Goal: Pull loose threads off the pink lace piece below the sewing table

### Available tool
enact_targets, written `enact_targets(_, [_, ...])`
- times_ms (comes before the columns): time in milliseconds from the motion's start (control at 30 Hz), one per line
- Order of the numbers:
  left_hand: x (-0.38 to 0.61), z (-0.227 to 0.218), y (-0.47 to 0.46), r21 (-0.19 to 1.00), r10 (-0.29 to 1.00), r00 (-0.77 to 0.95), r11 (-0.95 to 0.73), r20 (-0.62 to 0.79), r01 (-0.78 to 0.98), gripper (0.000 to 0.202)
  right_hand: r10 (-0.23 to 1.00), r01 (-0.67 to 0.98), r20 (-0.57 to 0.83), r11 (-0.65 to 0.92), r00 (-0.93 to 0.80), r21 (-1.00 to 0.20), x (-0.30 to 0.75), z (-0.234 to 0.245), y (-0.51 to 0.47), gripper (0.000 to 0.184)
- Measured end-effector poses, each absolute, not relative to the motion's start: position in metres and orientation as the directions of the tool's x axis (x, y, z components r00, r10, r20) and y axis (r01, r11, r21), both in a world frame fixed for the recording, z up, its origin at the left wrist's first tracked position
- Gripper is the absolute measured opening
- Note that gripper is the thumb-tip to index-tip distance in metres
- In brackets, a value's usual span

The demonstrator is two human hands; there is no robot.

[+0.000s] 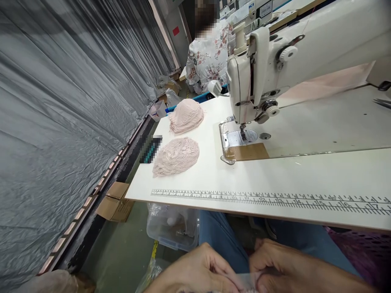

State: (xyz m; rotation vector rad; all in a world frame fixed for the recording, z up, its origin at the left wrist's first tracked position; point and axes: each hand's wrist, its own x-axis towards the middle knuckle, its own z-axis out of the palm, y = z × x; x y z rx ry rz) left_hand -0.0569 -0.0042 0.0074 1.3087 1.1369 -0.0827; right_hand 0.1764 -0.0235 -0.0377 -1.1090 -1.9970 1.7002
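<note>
My left hand [198, 270] and my right hand [284, 264] are close together at the bottom edge, in front of my lap and below the table. Both have curled fingers, closed on something mostly cut off by the frame. Only a pale, see-through bit [245, 280] of it shows between them. On the white table [210, 175] lie two piles of pale pink cup-shaped pieces: a lacy one [177, 156] nearer me and a smoother one [187, 116] behind it. To their right stands a white sewing machine [244, 81], with pale pink fabric [330, 83] behind its bed.
A printed ruler [262, 199] runs along the table's front edge. Under the table stands a clear plastic bin [172, 228]; cardboard boxes [114, 203] are on the floor at left. Dark pointed metal tips [383, 102] show at right. A person in a flowered top [210, 57] sits ahead.
</note>
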Motion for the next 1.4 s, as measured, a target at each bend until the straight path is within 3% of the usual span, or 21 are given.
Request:
enact_targets(200, [-0.068,0.006,-0.001,0.716,0.527,0.516,0.301,-0.675,0.629,0.061,0.695,0.318,-0.251,-0.034,-0.674,-0.948,0.19,-0.038,-0.025,0.016])
enact_targets(367, [-0.065,0.0,-0.004,0.73,0.475,0.563,0.33,-0.676,0.598,0.056,0.732,0.28,-0.225,-0.049,-0.643,-0.959,0.179,-0.042,-0.024,0.012])
enact_targets(500, [-0.055,-0.004,-0.006,0.755,0.509,0.574,0.287,-0.642,0.59,0.053,0.7,0.22,-0.217,-0.088,-0.68,-0.972,0.182,-0.045,-0.02,0.006])
enact_targets(633, [-0.059,0.003,-0.004,0.736,0.5,0.563,0.267,-0.658,0.622,0.046,0.695,0.146,-0.217,-0.161,-0.685,-0.976,0.2,-0.051,-0.025,0.028])
enact_targets(833, [-0.073,-0.002,0.0,0.75,0.504,0.572,0.284,-0.647,0.598,0.042,0.701,-0.14,-0.212,-0.409,-0.681,-0.902,0.195,-0.071,-0.041,0.049])
enact_targets(1067, [-0.079,-0.009,0.0,0.737,0.509,0.553,0.295,-0.66,0.608,0.049,0.79,-0.165,-0.178,-0.332,-0.587,-0.929,0.176,-0.079,-0.041,0.047])
enact_targets(1400, [-0.071,-0.009,-0.004,0.751,0.57,0.51,0.342,-0.644,0.566,0.06,0.816,-0.128,-0.092,-0.199,-0.571,-0.972,0.169,-0.081,-0.039,0.05])
